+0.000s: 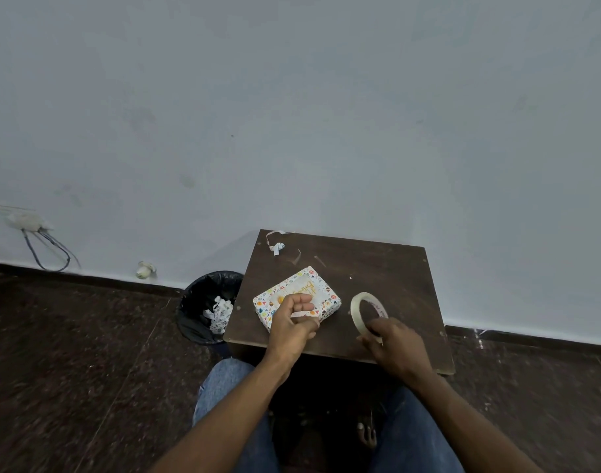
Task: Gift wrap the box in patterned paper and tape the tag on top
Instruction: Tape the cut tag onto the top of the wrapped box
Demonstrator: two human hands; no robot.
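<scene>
My left hand (294,319) hovers curled, seemingly empty, over the wrapped box (297,297) at table (394,268) centre; at three o'clock my right hand (393,343) grips the tape roll (362,310), ready for the tag.

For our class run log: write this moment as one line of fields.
stage: taping tag | left hand: over wrapped box, fingers curled | right hand: holds tape roll | table
</scene>
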